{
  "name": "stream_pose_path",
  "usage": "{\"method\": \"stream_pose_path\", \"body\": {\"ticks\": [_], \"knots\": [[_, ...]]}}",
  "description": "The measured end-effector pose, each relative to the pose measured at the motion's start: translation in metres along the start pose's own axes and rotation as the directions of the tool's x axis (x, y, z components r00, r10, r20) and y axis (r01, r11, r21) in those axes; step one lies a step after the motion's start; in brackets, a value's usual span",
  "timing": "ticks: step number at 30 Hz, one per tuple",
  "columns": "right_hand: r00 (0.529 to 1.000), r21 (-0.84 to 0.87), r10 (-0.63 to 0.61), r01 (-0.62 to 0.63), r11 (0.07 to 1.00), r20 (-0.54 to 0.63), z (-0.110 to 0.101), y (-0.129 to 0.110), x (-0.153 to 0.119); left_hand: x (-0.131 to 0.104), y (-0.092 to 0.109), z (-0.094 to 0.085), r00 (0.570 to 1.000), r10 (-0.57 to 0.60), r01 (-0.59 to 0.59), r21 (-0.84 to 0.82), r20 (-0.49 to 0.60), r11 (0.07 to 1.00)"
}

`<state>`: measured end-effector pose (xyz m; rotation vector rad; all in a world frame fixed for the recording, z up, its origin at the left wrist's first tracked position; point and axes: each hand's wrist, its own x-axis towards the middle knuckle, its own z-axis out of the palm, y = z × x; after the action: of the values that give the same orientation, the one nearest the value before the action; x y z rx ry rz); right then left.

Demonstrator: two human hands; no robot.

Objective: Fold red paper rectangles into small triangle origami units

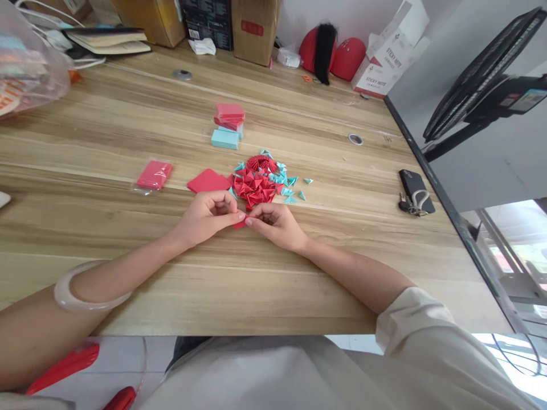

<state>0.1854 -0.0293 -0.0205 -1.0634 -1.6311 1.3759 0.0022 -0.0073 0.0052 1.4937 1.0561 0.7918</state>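
Note:
Between my two hands, low over the wooden table, is a small red piece of paper (240,224), mostly hidden by fingers and thumbs. My left hand (212,212) pinches its left side, and my right hand (274,225) pinches the right side. Just beyond them lies a heap of folded red paper triangles (257,188). Behind that heap sits a ring of red folded pieces (261,164). Light blue folded triangles (289,181) are scattered around the right and back. A stack of red paper sheets (208,181) lies beside my left hand.
Farther back are a wrapped red paper pack (154,174) and stacked red and blue packs (228,126). A black phone with keys (416,191) lies at right, near the table's dark edge. Boxes (255,31) line the back; a fan (482,74) stands at right.

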Motion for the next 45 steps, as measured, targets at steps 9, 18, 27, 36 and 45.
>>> {"method": "stream_pose_path", "body": {"ticks": [9,18,27,36,45], "knots": [[0.998,0.036,-0.013,0.015,0.999,-0.057,0.0007,0.002,-0.0002,0.0013,-0.0049,-0.0022,0.998,0.036,-0.038,0.025,0.054,0.999],[0.999,0.053,-0.028,0.03,0.998,-0.04,0.0005,0.0051,-0.0004,0.0013,-0.0009,-0.0014,0.998,0.005,-0.006,0.024,0.069,1.0],[1.0,0.06,-0.021,0.022,0.998,-0.017,-0.0024,0.0004,0.0006,0.0,0.0004,-0.0007,1.0,0.016,-0.016,-0.014,0.004,1.0],[0.999,0.149,-0.041,0.039,0.988,0.01,-0.0043,0.0046,0.0018,-0.0001,0.0022,-0.0009,0.998,0.015,-0.018,-0.042,-0.066,0.999],[0.998,0.167,-0.063,0.06,0.984,0.015,-0.0052,0.0023,0.0016,0.0012,-0.0001,-0.0014,0.997,0.049,-0.053,-0.068,-0.067,0.996]]}}
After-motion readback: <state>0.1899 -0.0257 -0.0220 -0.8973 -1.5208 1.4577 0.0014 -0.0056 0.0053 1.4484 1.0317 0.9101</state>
